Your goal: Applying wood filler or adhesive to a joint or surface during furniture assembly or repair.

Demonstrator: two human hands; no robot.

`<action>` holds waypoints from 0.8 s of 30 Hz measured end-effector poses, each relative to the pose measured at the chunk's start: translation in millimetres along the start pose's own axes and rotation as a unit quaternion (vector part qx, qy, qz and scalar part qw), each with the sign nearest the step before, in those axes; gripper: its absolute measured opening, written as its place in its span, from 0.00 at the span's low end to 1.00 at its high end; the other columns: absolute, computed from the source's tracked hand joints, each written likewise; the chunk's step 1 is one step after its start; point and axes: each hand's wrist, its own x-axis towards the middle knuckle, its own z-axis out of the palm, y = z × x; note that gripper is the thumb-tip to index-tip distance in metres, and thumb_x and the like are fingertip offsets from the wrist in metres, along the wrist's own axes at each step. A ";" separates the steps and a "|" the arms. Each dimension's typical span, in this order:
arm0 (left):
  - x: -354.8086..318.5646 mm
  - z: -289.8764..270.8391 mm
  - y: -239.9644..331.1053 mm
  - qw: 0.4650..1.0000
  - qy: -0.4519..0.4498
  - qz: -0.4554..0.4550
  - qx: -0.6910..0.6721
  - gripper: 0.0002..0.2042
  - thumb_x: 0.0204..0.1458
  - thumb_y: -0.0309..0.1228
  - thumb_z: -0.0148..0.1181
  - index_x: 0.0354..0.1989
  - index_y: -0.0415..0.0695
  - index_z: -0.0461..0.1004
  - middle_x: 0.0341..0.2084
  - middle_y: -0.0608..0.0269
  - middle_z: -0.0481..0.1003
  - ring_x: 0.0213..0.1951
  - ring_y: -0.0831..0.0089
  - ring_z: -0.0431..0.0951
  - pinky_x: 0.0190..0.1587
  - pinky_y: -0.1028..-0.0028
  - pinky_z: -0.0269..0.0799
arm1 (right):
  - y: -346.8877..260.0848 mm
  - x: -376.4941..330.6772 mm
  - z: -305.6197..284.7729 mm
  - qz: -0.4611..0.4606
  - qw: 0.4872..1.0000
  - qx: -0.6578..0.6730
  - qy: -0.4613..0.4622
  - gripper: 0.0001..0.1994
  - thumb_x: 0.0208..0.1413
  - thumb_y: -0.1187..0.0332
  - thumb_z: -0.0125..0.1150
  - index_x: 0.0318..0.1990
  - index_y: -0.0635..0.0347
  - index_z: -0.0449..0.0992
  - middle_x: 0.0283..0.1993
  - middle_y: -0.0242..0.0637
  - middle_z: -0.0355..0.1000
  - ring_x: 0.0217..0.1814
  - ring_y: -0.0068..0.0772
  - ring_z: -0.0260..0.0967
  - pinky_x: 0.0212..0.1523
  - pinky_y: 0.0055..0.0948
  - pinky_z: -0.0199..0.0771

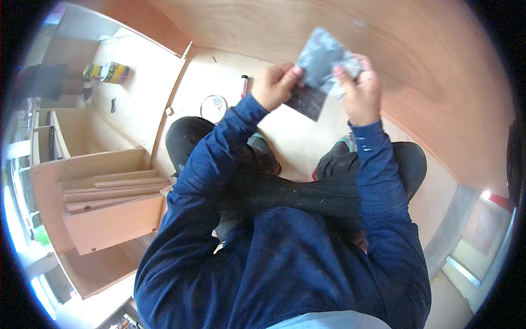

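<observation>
My left hand (275,86) pinches the edge of a grey, shiny, crinkled plastic piece (320,55) between thumb and fingers. A dark, flat, square-cornered sheet (308,103) hangs just below it, next to the left fingertips; its kind cannot be made out. My right hand (362,90) is closed on the crumpled, whitish right side of the same plastic, thumb on top. Both hands are raised in front of an upright plywood panel, above my bent knees. The fingers behind the plastic are hidden.
On the pale wooden floor lie a red-and-black marker (244,86) and a round white disc (213,108). Yellow-and-black cans (114,73) stand at the far left. A wooden box (115,225) with stacked boards is to my left. The plywood panel (416,60) curves along the front and right.
</observation>
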 end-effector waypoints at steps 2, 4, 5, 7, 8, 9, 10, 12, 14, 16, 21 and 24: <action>-6.6 16.1 -6.6 0.995 -0.023 0.061 0.081 0.17 0.66 0.41 0.57 0.33 0.40 0.81 0.21 0.63 0.78 0.25 0.74 0.76 0.31 0.71 0.73 | -4.5 13.5 -17.1 -0.010 0.988 0.104 0.113 0.17 0.61 0.68 0.68 0.53 0.66 0.72 0.47 0.40 0.78 0.47 0.28 0.76 0.50 0.29 0.76; -11.7 26.7 -9.9 0.951 -0.088 0.167 0.246 0.14 0.64 0.39 0.60 0.34 0.41 0.82 0.26 0.57 0.81 0.29 0.70 0.81 0.36 0.68 0.76 | -13.7 28.1 -40.8 -0.016 0.968 0.168 0.183 0.17 0.60 0.69 0.70 0.51 0.67 0.72 0.46 0.40 0.78 0.46 0.29 0.77 0.49 0.29 0.78; -13.0 28.1 -10.4 0.943 -0.098 0.160 0.276 0.14 0.63 0.39 0.61 0.35 0.41 0.83 0.25 0.58 0.82 0.29 0.71 0.80 0.36 0.68 0.76 | -18.9 33.3 -51.3 -0.017 0.968 0.155 0.195 0.17 0.59 0.70 0.71 0.51 0.67 0.72 0.46 0.40 0.78 0.46 0.30 0.77 0.49 0.29 0.78; -11.8 27.4 -8.8 0.969 -0.060 0.115 0.212 0.13 0.62 0.39 0.63 0.36 0.41 0.84 0.24 0.60 0.82 0.28 0.74 0.80 0.36 0.69 0.76 | -21.0 37.1 -53.8 -0.031 0.970 0.145 0.194 0.18 0.57 0.72 0.72 0.51 0.66 0.72 0.46 0.40 0.78 0.44 0.29 0.77 0.48 0.28 0.79; -11.9 21.2 -6.0 0.984 -0.029 0.065 0.161 0.13 0.62 0.40 0.64 0.35 0.41 0.84 0.23 0.62 0.81 0.27 0.75 0.79 0.35 0.70 0.76 | -21.5 37.2 -50.7 -0.046 0.971 0.149 0.181 0.18 0.56 0.72 0.73 0.50 0.66 0.72 0.45 0.40 0.78 0.43 0.28 0.77 0.47 0.28 0.78; -13.5 14.1 -2.7 0.994 0.000 0.015 0.108 0.14 0.62 0.40 0.64 0.35 0.40 0.84 0.22 0.63 0.81 0.27 0.76 0.78 0.34 0.71 0.75 | -20.4 35.4 -44.1 -0.061 0.972 0.153 0.169 0.19 0.54 0.73 0.74 0.50 0.66 0.73 0.45 0.39 0.78 0.43 0.27 0.77 0.46 0.27 0.78; -8.6 4.3 2.8 0.994 0.036 -0.103 0.024 0.16 0.61 0.41 0.65 0.34 0.38 0.83 0.20 0.67 0.79 0.25 0.79 0.76 0.31 0.75 0.73 | -19.6 33.2 -36.0 -0.057 0.975 0.153 0.150 0.19 0.53 0.74 0.75 0.49 0.67 0.73 0.43 0.38 0.78 0.42 0.24 0.76 0.45 0.25 0.78; -1.1 -18.1 18.9 0.997 0.060 -0.024 0.050 0.13 0.60 0.37 0.67 0.34 0.37 0.83 0.23 0.69 0.80 0.26 0.83 0.74 0.29 0.77 0.72 | -19.3 26.8 -20.4 -0.079 0.978 0.144 0.127 0.19 0.53 0.74 0.75 0.49 0.67 0.73 0.44 0.38 0.79 0.42 0.23 0.76 0.45 0.25 0.77; 0.6 -38.4 40.1 0.985 0.116 0.084 0.092 0.09 0.60 0.33 0.67 0.38 0.38 0.83 0.27 0.68 0.81 0.29 0.82 0.76 0.32 0.77 0.74 | -21.7 21.1 -7.4 -0.094 0.978 0.156 0.098 0.17 0.52 0.75 0.76 0.46 0.67 0.74 0.42 0.36 0.79 0.41 0.22 0.75 0.45 0.24 0.77; 1.5 -60.5 66.7 0.971 0.144 0.110 0.159 0.07 0.61 0.28 0.66 0.43 0.38 0.83 0.32 0.68 0.82 0.33 0.82 0.78 0.37 0.79 0.75 | -28.0 17.8 -3.8 -0.064 0.981 0.149 0.108 0.16 0.52 0.74 0.76 0.44 0.66 0.75 0.40 0.35 0.80 0.39 0.22 0.75 0.44 0.24 0.76; 7.5 -93.8 102.7 0.972 0.149 0.145 0.111 0.12 0.62 0.32 0.64 0.50 0.40 0.81 0.35 0.58 0.83 0.36 0.72 0.83 0.41 0.72 0.81 | -32.2 19.9 -6.1 -0.056 0.982 0.150 0.095 0.14 0.53 0.72 0.76 0.42 0.65 0.77 0.37 0.34 0.80 0.37 0.22 0.75 0.41 0.24 0.76; 7.6 -94.5 96.5 0.967 0.191 0.119 0.122 0.14 0.66 0.39 0.60 0.41 0.40 0.84 0.30 0.71 0.81 0.33 0.84 0.76 0.37 0.78 0.74 | -24.8 21.8 -11.6 -0.040 0.990 0.103 0.083 0.15 0.54 0.71 0.75 0.44 0.65 0.76 0.39 0.33 0.79 0.37 0.22 0.74 0.42 0.25 0.76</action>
